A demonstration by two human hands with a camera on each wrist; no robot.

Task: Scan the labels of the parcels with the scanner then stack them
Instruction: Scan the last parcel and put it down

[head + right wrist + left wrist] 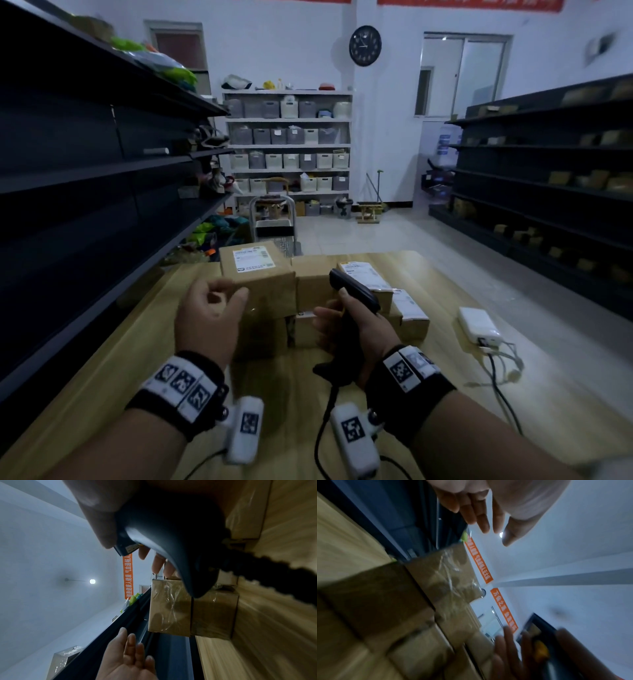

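Observation:
Several brown cardboard parcels sit grouped on the wooden table. The top parcel of a two-high stack shows its white label face up. My left hand hovers just in front of that stack with relaxed fingers and holds nothing; it appears in the right wrist view too, left hand with straight fingers. My right hand grips the black scanner by its handle, its head pointing toward a labelled parcel at the right. A lower parcel with a label lies beside it.
A white power bank with cables lies on the table at the right. The scanner's coiled cord runs toward me. Dark shelving flanks the left, more shelves the right. A metal cart stands beyond the table.

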